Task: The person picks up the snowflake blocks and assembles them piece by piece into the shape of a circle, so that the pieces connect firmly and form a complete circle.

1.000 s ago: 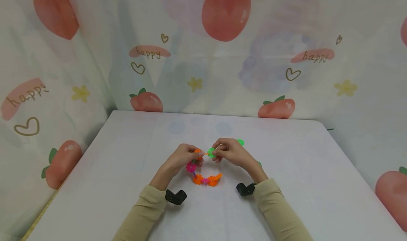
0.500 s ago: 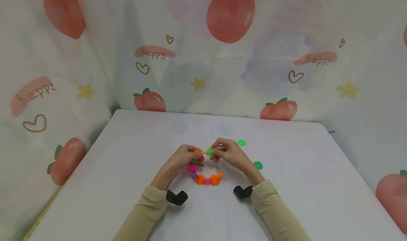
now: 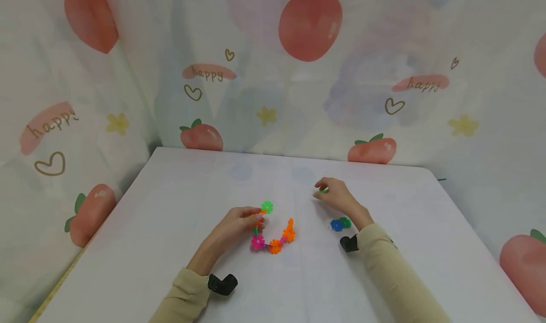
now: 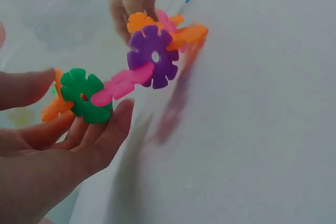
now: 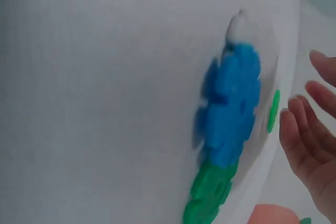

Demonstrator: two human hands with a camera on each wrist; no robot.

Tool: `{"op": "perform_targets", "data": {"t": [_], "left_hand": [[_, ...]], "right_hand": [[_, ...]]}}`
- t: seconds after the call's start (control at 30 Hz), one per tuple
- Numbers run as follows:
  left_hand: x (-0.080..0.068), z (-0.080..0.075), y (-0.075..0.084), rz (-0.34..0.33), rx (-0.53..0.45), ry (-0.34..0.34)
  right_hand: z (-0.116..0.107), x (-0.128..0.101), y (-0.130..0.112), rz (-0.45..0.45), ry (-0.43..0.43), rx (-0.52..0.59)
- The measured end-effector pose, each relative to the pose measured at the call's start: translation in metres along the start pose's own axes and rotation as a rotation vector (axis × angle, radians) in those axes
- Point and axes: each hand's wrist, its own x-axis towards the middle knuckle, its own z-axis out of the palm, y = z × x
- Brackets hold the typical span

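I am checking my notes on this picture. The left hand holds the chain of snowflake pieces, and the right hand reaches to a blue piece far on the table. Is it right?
Not quite: the right hand reaches to a green piece, as the head view shows. The blue piece lies near that wrist, untouched. The left hand does hold the chain.

Long beige sleeves (image 3: 394, 266) cover both arms, with black wrist cameras (image 3: 222, 283) strapped on.
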Motion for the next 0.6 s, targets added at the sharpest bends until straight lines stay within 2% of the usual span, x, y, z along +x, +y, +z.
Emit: {"op": "perform_targets", "data": {"t": [0.13,0.23,0.43,0.6], "left_hand": [[-0.001,-0.001,-0.004,0.043,-0.012,-0.011],[0.002,0.001,-0.003,0.053,0.001,-0.021],[0.014,-0.001,0.009,0.036,0.071,-0.085],[0.019,-0.002,0.015,0.027,0.068,-0.092]], "right_hand": [[-0.001,0.006,0.009,0.093,-0.028,-0.058],[-0.002,0.008,0.012,0.096,-0.041,-0.074],[-0.007,0.006,0.014,0.096,-0.088,-0.081],[-0.005,0.001,0.012,0.072,-0.123,-0.063]]}}
